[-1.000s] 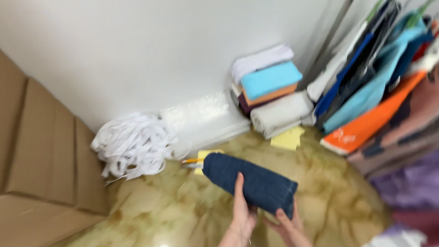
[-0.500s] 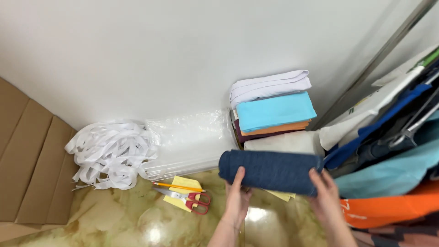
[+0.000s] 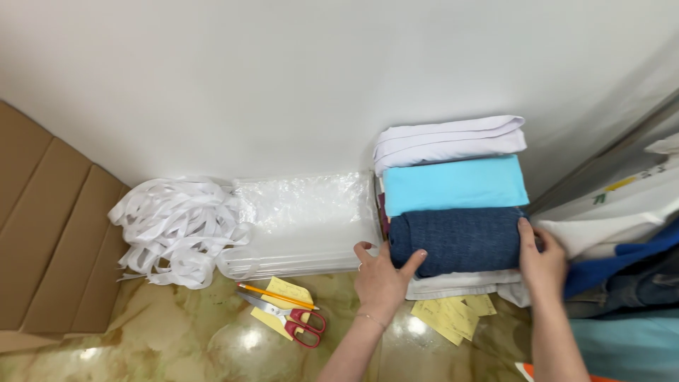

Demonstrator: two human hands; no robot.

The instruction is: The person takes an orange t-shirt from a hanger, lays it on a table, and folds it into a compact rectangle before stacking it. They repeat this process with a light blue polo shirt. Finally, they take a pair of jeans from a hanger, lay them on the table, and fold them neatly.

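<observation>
Now set on the stack, dark blue cloth roll [image 3: 456, 240] — between both hands.

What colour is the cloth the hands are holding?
Dark blue. The folded cloth shows best in the head view, held between the left hand and right hand.

Glossy marbled floor [image 3: 177, 346] under scissors [image 3: 286, 320], pencil [image 3: 272, 295], yellow notes [image 3: 453, 316]

Clear plastic package [image 3: 304, 226] against the wall, flattened brown cardboard box [image 3: 49, 233] far left.
</observation>
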